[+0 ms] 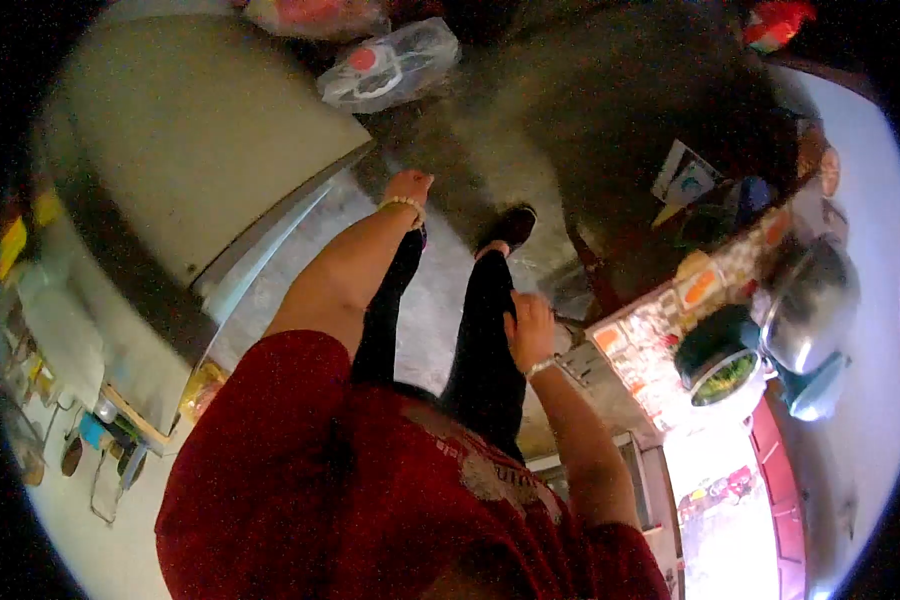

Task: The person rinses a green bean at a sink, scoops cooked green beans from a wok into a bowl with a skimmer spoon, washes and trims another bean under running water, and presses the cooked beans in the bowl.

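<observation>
My left hand (410,187) is stretched forward past the corner of a large pale appliance or cabinet (200,130), apart from it. Its fingers are curled in, and nothing shows in them; a beaded bracelet circles the wrist. Beside my right thigh hangs my right hand (532,328), fingers loosely apart and holding nothing visible. A bracelet (541,366) sits on that wrist too. Under both hands are my dark-trousered legs and a dark shoe (513,228) on the grey floor (435,320).
A clear plastic bag (395,68) lies ahead. To the right, a tile-patterned surface (635,350) carries a dark pot with greens (725,378), near a metal basin (815,305). A bright doorway (725,520) opens at lower right; utensils (100,480) are at left.
</observation>
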Motion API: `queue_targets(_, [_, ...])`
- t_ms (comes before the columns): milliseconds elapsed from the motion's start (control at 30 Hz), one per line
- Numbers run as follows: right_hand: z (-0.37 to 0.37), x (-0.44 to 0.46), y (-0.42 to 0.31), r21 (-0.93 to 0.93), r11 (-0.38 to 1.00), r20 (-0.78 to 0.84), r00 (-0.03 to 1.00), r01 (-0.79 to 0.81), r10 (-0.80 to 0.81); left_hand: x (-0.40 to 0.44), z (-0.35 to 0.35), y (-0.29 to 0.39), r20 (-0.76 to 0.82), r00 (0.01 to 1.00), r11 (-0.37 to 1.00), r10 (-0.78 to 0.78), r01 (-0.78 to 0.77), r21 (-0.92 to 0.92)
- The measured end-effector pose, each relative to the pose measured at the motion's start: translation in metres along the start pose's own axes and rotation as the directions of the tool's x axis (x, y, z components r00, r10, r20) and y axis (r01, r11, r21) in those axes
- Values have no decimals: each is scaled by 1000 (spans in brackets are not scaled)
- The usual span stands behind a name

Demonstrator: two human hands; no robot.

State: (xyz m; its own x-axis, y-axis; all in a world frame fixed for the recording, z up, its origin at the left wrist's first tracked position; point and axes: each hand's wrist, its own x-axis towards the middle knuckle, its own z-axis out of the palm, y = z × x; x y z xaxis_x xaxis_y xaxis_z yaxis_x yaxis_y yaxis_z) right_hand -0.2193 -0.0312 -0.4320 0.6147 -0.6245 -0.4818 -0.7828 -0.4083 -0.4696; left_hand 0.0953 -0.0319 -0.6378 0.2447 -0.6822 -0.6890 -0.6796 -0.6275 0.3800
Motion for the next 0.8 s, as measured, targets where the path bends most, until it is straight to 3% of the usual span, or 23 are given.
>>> queue_targets(33, [14,-4,6,54,998,-25,999,-20,21,23,14,-7,83,996,962,-18,-6,274])
queue_targets(100, [38,-17,13,120,992,-31,998,-48,52,50,9,6,176,982,848,-68,-36,529])
queue_targets(133, [44,-21,14,150,985,-18,995,-89,93,64,-13,26,422,882,810,-210,-84,580])
queue_targets(200, [47,-18,16,182,974,-2,991,-132,134,108,-8,10,617,702,775,-357,-146,614])
queue_targets(300, [38,-5,17,233,967,-59,991,-105,122,189,62,-70,589,621,767,-517,32,641])
queue_targets(333, [38,-2,20,232,966,-56,990,-111,127,206,79,-83,529,678,821,-510,201,535])
queue_targets(400, [43,-1,26,274,954,9,992,-120,122,223,83,-96,458,722,846,-519,356,397])
queue_targets(533, [50,-4,30,281,952,21,992,-122,121,220,53,-49,320,804,799,-502,289,527])
queue_targets(567, [55,-5,31,269,947,166,977,-177,135,219,42,-39,307,816,797,-490,276,538])
queue_targets(600, [60,-13,35,264,948,169,976,-179,137,219,36,-32,301,820,792,-487,270,547])
queue_targets(667, [74,-20,38,385,897,129,975,-218,181,230,43,-39,331,801,797,-499,275,537])
queue_targets(700, [57,4,24,266,951,109,985,-158,133,239,53,-49,362,783,805,-506,277,525])
queue_targets(733, [49,18,18,266,949,113,983,-169,144,251,82,-73,261,850,784,-457,247,569])
queue_targets(800, [39,34,5,289,944,119,984,-160,131,250,75,-70,166,907,767,-387,216,604])
